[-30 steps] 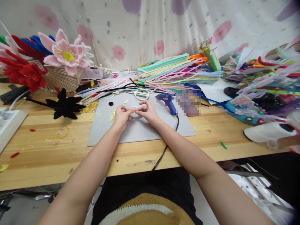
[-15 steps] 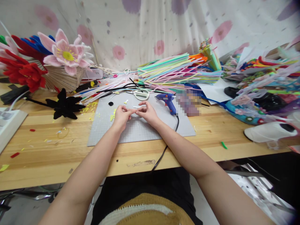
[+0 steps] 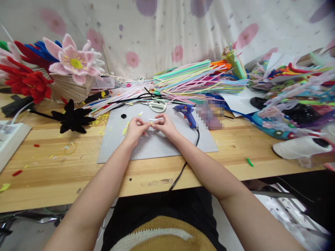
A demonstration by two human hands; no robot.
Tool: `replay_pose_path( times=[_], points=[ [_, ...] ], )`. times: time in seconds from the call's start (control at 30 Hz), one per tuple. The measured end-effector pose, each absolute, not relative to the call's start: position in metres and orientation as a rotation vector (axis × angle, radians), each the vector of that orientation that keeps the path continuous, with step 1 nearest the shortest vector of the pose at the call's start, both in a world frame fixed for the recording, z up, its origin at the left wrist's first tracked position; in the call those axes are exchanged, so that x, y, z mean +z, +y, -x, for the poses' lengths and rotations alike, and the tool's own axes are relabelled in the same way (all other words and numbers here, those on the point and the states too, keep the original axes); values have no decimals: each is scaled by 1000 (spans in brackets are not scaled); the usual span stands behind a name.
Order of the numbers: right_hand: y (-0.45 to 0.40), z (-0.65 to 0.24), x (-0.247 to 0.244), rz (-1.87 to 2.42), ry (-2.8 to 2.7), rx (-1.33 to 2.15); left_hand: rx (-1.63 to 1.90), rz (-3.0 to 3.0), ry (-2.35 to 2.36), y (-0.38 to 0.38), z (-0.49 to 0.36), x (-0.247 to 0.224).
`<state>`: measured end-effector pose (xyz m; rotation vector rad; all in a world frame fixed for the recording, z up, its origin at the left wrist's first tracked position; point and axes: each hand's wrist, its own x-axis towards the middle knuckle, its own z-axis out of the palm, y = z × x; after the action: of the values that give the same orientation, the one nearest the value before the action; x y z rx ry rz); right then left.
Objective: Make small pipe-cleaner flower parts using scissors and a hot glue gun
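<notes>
Over the grey cutting mat [image 3: 159, 150], my left hand [image 3: 135, 131] and my right hand [image 3: 165, 127] meet fingertip to fingertip. Both are closed in a pinch on a tiny yellow and white piece [image 3: 151, 123], mostly covered by the fingers. Just behind the fingertips lies a small white strip [image 3: 152, 120]. Yellow scraps [image 3: 125, 131] sit beside my left hand, and another small white and yellow piece [image 3: 140, 114] rests farther back. Scissors with pale handles [image 3: 165, 105] lie at the mat's back edge. To the right of my right hand is a blue glue gun [image 3: 187, 115].
A black fuzzy flower [image 3: 72, 118] lies left of the mat, near a white power strip [image 3: 13, 141]. Bundled pastel pipe cleaners [image 3: 188, 75] fill the back. The glue gun's cord [image 3: 180, 177] runs over the front edge. A white bottle-like object [image 3: 300, 147] lies at right.
The fingertips have shifted slightly, and a bit of yellow now shows between them. Both hands stay in nearly the same place; the things on the mat have not moved.
</notes>
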<state>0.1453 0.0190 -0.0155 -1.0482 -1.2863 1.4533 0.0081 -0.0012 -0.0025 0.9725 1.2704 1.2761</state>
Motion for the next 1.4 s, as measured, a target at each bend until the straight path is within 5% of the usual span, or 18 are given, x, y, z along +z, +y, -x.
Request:
replay_pose_path(
  times=[0.33,0.5,0.67,1.0,1.4],
  points=[
    [19,-198,27,1171,-1798,1231,1420,-840,1431,7,-1,-2],
    [18,-272,56,1560,-2174,1279,1441,-807,1466,10,5,-3],
    [27,-288,42,1991,-1895,647,1425,-832,1459,10,3,-5],
    [46,-248,2,1931,-1549,512,1423,-820,1472,9,5,-5],
    [14,-206,20,1292,-1777,1102,1351,-882,1483,9,6,-7]
  ],
)
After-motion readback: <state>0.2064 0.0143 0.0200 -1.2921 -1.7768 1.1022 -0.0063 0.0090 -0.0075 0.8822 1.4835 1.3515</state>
